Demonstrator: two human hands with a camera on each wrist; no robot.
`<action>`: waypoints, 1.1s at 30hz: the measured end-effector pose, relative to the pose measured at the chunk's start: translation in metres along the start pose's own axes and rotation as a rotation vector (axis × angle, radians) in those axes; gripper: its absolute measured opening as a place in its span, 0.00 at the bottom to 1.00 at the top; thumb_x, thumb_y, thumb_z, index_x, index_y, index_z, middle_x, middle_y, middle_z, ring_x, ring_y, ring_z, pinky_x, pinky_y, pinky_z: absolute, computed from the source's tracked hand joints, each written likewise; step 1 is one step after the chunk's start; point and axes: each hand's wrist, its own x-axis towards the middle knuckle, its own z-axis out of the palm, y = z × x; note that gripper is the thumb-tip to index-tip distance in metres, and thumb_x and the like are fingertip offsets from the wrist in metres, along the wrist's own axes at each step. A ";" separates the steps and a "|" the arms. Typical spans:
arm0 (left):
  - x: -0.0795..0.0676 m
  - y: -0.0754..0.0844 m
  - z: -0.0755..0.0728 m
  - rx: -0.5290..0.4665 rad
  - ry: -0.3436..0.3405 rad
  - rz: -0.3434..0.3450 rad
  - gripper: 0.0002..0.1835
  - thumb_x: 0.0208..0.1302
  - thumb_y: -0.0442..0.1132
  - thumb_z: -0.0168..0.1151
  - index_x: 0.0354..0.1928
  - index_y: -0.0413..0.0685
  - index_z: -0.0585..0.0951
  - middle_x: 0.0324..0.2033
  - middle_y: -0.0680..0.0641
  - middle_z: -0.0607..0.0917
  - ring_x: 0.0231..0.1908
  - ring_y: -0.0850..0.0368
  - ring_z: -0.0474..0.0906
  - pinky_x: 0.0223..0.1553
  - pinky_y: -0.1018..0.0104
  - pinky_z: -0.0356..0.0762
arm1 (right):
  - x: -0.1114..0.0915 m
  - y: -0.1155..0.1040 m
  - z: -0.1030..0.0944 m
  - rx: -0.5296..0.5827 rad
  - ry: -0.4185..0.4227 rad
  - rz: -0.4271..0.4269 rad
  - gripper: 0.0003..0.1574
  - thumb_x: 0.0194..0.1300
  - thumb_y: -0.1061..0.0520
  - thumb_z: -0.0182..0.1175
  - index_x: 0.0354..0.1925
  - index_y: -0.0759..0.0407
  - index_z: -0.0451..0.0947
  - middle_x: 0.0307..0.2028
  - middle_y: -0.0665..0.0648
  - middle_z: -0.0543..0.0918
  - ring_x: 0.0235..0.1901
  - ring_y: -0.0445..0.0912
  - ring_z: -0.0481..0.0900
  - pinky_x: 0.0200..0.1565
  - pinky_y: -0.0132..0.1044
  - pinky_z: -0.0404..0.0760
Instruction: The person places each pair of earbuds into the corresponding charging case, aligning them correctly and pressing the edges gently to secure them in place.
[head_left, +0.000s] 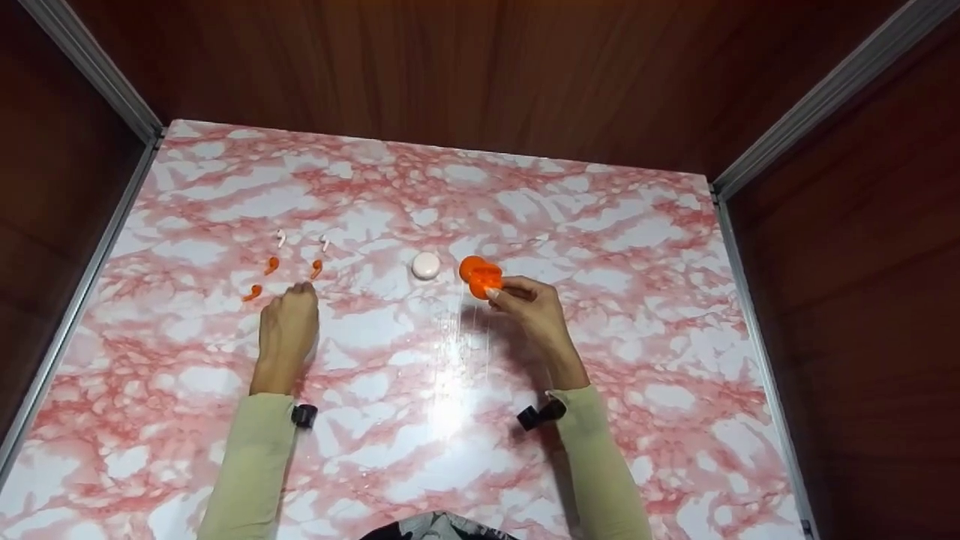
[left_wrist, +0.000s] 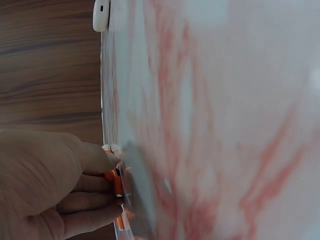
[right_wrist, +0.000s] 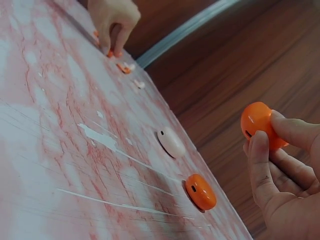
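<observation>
My left hand (head_left: 289,322) reaches down to the table on the left, thumb and fingertips pinching an orange earbud (left_wrist: 118,184) at the surface. Loose orange earbuds lie just beyond that hand: one (head_left: 272,265) ahead, another (head_left: 316,268) near the knuckles and a third (head_left: 253,292) to the left. Raised over the table, my right hand (head_left: 536,311) holds an orange earbud case (head_left: 486,282) between thumb and fingers, its lid flipped up. Behind this case, a second orange case (right_wrist: 201,192) rests closed on the tabletop.
A closed white earbud case (head_left: 426,265) sits left of the orange one. Two white earbuds, one on the left (head_left: 281,238) and one on the right (head_left: 325,242), lie farther back. Dark wood panels (head_left: 420,75) wall in the red-and-white marbled table (head_left: 615,465) at back and sides.
</observation>
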 end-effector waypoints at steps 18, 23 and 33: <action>0.011 0.003 -0.003 0.041 -0.093 -0.073 0.13 0.63 0.24 0.50 0.27 0.30 0.83 0.22 0.31 0.85 0.23 0.34 0.82 0.23 0.44 0.77 | 0.004 0.002 0.012 0.024 -0.006 0.015 0.27 0.53 0.49 0.74 0.49 0.61 0.83 0.46 0.61 0.88 0.54 0.69 0.80 0.59 0.63 0.75; 0.014 0.006 0.000 0.078 -0.087 -0.049 0.13 0.62 0.24 0.51 0.26 0.31 0.84 0.22 0.33 0.86 0.24 0.35 0.83 0.22 0.45 0.78 | 0.005 0.001 0.014 0.004 -0.007 0.023 0.27 0.55 0.49 0.73 0.50 0.61 0.83 0.46 0.60 0.88 0.53 0.66 0.82 0.58 0.61 0.76; 0.020 0.015 -0.004 0.018 -0.116 -0.065 0.13 0.64 0.23 0.50 0.28 0.29 0.84 0.25 0.30 0.86 0.27 0.32 0.84 0.24 0.44 0.81 | 0.005 0.002 0.014 0.018 0.000 0.043 0.25 0.54 0.50 0.74 0.48 0.61 0.84 0.44 0.61 0.88 0.52 0.67 0.81 0.59 0.61 0.76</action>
